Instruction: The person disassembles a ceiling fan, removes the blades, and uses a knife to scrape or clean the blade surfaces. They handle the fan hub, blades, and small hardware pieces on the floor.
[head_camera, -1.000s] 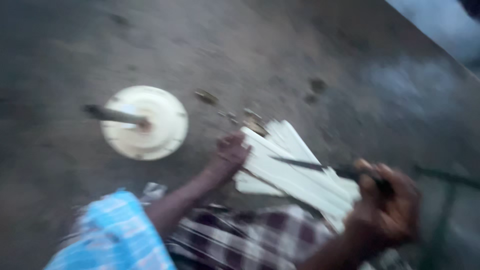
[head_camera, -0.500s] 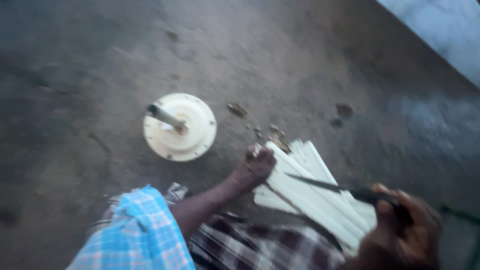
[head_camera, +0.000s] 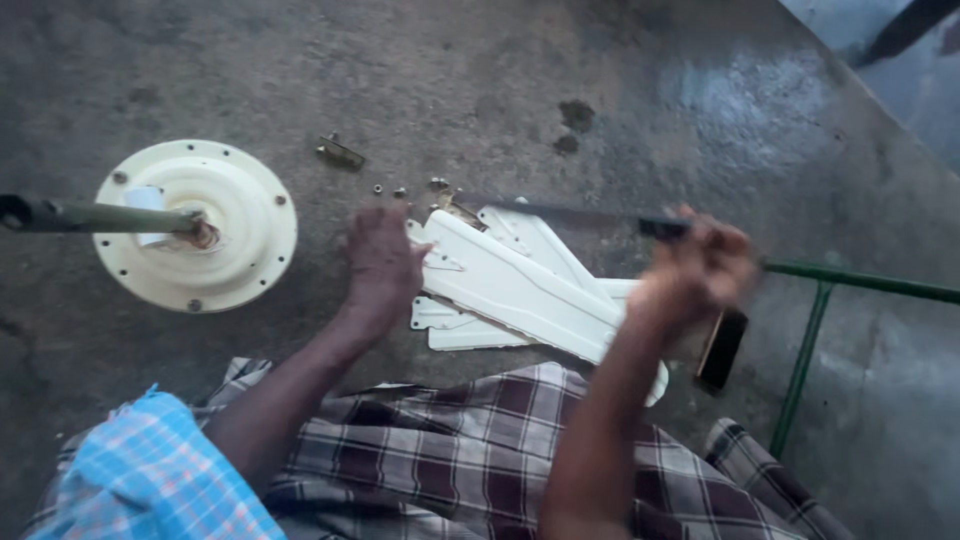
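Head view: the left hand (head_camera: 380, 265) presses curled fingers on the stacked cream fan blades (head_camera: 520, 290), while the blurred right hand (head_camera: 700, 270) clamps a screwdriver (head_camera: 560, 212).

Both forearms are bare, with no sleeve, watch or ring to be seen on the left hand (head_camera: 380, 262) or the right hand (head_camera: 700, 275), which is blurred. A dark plaid cloth of brown, grey and white checks (head_camera: 470, 450) wraps the lap and legs. A light blue checked cloth with pale stripes (head_camera: 150, 480) covers the left knee.
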